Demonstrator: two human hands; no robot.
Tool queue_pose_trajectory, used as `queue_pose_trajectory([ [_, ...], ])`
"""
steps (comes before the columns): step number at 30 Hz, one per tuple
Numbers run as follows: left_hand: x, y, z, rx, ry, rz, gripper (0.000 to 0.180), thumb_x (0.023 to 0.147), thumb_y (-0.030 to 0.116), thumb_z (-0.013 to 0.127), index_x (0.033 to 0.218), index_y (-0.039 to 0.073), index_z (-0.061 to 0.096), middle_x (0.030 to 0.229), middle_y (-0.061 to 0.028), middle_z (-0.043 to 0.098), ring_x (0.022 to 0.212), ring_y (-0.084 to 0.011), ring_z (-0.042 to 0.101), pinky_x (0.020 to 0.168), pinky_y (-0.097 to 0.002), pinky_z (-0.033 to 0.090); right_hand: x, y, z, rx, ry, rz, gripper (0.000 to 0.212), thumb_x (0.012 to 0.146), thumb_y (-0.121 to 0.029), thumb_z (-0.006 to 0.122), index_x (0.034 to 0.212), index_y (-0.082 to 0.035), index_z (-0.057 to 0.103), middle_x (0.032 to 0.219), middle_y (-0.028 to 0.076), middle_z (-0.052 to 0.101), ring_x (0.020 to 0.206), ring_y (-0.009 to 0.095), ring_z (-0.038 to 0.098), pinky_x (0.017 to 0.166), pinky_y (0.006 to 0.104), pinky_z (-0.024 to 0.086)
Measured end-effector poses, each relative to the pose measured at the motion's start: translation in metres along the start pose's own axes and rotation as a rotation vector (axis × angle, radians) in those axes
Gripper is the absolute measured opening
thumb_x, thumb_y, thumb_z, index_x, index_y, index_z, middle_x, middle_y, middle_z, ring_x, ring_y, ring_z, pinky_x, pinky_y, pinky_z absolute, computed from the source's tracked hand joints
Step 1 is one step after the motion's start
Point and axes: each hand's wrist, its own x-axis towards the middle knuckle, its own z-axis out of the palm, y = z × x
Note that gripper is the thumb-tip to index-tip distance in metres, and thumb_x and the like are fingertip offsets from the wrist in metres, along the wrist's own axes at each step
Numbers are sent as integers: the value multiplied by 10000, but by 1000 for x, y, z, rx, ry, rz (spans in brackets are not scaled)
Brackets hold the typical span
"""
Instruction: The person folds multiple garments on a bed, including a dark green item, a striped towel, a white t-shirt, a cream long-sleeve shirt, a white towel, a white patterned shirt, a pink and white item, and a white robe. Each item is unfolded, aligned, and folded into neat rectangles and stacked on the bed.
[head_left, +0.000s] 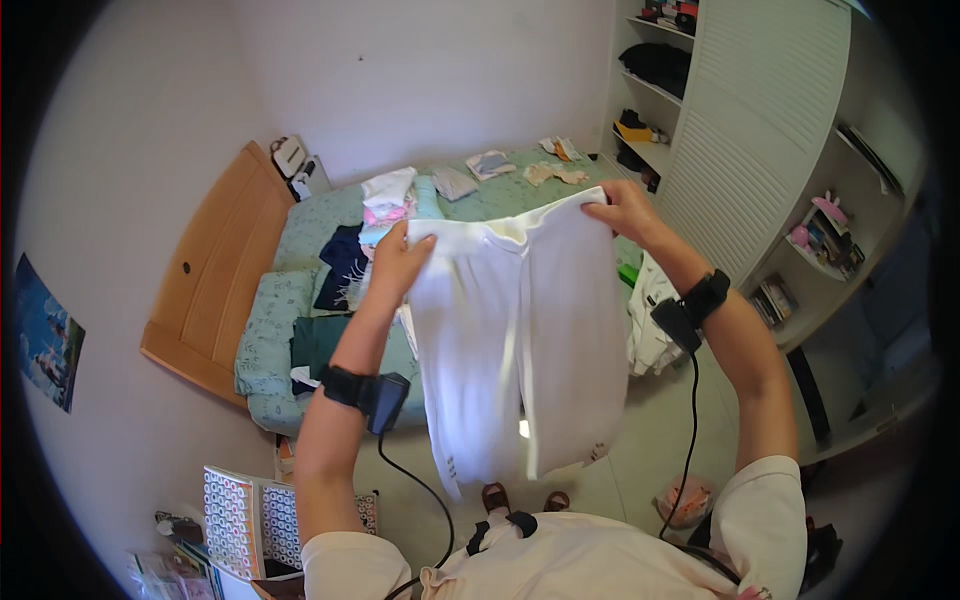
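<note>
A pair of white drawstring pants [575,320] hangs spread out in front of me, waistband at the top and long drawstring ends dangling down the middle. My left hand [400,262] pinches the left end of the waistband, thumb on the near side. At the other end, held slightly higher, my right hand [632,213] is closed on the waistband. The fabric between them sags a little at the centre. Behind the pants, part of the bed and floor is hidden.
Past the pants stands a bed [325,220] with a wooden headboard [225,270]. Folded clothes [388,188], a dark green garment [315,342] and a white garment [650,335] lie on it. A louvred wardrobe [760,120] rises at the right. Cables [692,430] hang from my wrist straps.
</note>
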Motion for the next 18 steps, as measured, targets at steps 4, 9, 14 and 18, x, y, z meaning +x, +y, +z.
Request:
queue_pose_trajectory([
  [4,-25,26,52,87,58,120,226,800,174,647,893,10,522,719,-76,586,609,-129,530,573,-259,443,-46,-36,34,265,-88,62,230,783,-169,643,902,11,563,702,68,583,576,120,586,463,230,483],
  [9,-63,77,94,-352,-73,171,348,778,211,674,973,6,471,756,-122,602,720,-189,606,648,-305,471,-62,-74,54,502,-98,33,198,820,-150,624,932,-12,538,747,67,581,614,99,588,538,226,506],
  [14,-57,82,87,-68,-18,360,431,725,125,691,1078,7,473,891,-149,616,853,-197,614,733,-299,468,-58,-88,44,588,-236,-24,209,849,-140,613,995,-8,544,836,73,596,753,112,605,696,233,497],
  [18,-35,73,77,-320,-153,246,342,741,2,619,1069,11,524,951,-98,617,890,-150,591,782,-271,459,-41,-91,29,-357,313,-835,408,755,-161,701,1114,-43,549,932,84,624,945,199,601,833,332,461],
])
